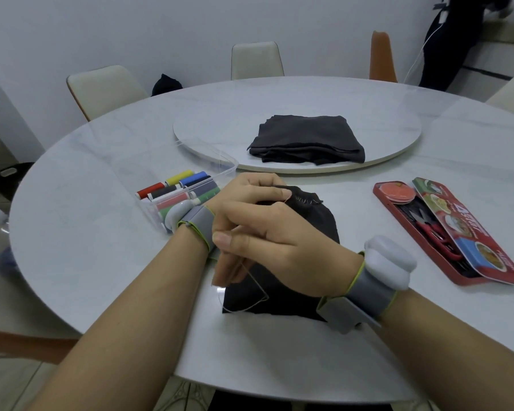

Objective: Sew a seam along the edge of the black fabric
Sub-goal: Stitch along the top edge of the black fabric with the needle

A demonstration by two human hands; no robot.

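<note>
Mid-seam at a round tabletop [101,247], a person's left hand [250,194] pinches the upper edge of the black fabric [318,223], which lies just in front of them with pale stitches [306,199] showing along that edge. The right hand [279,250], thumb pressed to curled fingers [224,271], appears to pinch the tan thread [262,287]; no needle can be made out. The slack loop suggests the thread needs drawing taut before another stitch.
</note>
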